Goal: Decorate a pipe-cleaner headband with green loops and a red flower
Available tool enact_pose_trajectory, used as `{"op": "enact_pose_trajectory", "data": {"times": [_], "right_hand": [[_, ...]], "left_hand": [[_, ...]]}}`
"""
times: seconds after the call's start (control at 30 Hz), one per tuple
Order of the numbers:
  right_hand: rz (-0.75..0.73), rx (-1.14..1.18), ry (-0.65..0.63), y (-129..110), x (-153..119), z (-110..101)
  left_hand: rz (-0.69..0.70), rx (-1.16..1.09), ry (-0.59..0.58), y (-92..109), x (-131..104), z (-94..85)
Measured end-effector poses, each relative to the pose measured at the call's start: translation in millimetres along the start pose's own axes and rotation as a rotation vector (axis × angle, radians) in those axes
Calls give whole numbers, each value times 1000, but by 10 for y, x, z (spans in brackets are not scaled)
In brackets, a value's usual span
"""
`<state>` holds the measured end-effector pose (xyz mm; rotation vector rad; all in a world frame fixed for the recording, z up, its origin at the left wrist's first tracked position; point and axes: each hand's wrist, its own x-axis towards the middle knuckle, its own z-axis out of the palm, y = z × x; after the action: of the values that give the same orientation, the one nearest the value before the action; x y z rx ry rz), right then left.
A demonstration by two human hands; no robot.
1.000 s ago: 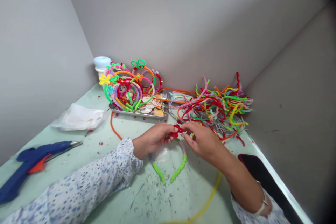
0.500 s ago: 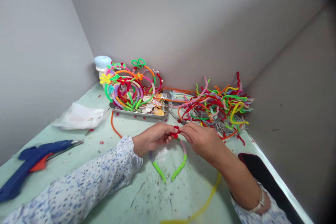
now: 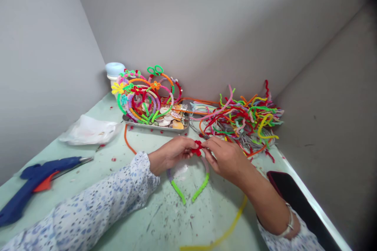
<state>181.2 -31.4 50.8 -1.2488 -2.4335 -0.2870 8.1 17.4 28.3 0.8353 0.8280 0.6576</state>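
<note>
Near the middle of the table, a headband (image 3: 201,190) wrapped in fuzzy pipe cleaner has bright green ends pointing toward me and pink and lilac stretches further up. At its top is a red pipe-cleaner flower (image 3: 197,148). My left hand (image 3: 172,153) is closed, thumb and fingers pinching the flower's left side and the top of the band. From the right, my right hand (image 3: 225,159) pinches the flower's right edge between thumb and fingertips. Fingers hide part of the band's top.
Several finished headbands (image 3: 144,98) stand in a metal tray (image 3: 147,126) with flat patches. Loose pipe cleaners (image 3: 244,117) heap at back right. At left lie a blue glue gun (image 3: 44,172) and plastic bag (image 3: 91,130); right, a phone (image 3: 300,208); in front, a yellow strip (image 3: 229,231).
My right fingers have shifted slightly on the flower, the thumb now lower and more apart. More of the red petals show. The left hand has barely moved.
</note>
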Motion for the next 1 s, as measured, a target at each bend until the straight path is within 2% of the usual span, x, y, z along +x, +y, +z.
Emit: {"op": "enact_pose_trajectory", "data": {"times": [0.37,0.47,0.57,0.63,0.7,0.77,0.83,0.9,0.93,1.0], "right_hand": [[8,-73,18,-23,15,21],[54,-33,24,-42,23,40],[172,89,50,-83,45,56],[316,257,62,-112,69,54],[534,531,21,-125,95,42],[768,935,-66,-115,116,31],[936,1385,-184,-85,128,34],[1016,1714,-290,-51,133,50],[1034,1785,-318,-38,134,60],[1010,1716,-302,-24,130,74]], "left_hand": [[86,41,-13,-49,55,-61],[124,68,-19,-36,25,-46],[155,91,-26,-25,-4,-15],[190,122,-4,-19,-18,8],[250,197,39,-7,-38,32],[345,319,60,14,-76,59],[483,473,42,43,-126,84],[658,648,58,67,-164,98],[711,680,67,73,-169,98],[643,625,57,69,-144,81]]}}
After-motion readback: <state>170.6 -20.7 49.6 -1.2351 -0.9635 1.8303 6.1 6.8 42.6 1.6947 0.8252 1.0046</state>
